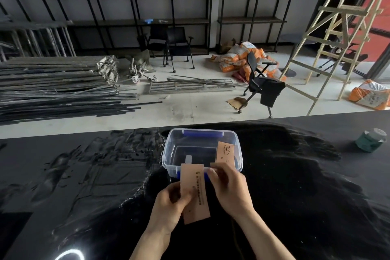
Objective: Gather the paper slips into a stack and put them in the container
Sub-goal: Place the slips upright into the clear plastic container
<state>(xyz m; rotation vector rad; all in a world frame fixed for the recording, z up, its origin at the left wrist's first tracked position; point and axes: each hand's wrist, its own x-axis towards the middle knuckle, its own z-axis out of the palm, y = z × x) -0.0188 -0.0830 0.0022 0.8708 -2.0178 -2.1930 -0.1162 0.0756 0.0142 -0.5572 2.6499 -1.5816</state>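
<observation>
The fingers (185,197) of the left hand (171,207) are curled shut around the lower part of a long tan paper slip (195,192), pinching it along its left edge so it stands nearly upright, printed face to the camera. The right hand (230,189) has its fingers closed near the slip's upper right edge; it seems to grip a second slip (224,152) that rises behind it and leans inside the container, though the knuckles hide the contact itself.

That clear plastic container (168,154), open-topped with blue clasps at its near and far ends, sits on the black glossy worktop (295,186) just beyond both hands. The held slip's top overlaps the container's near rim. Well to the right on the worktop stands a small green jar (370,140). Beyond the worktop's far edge lies a floor with stacked metal bars, chairs, orange sacks and a wooden ladder.
</observation>
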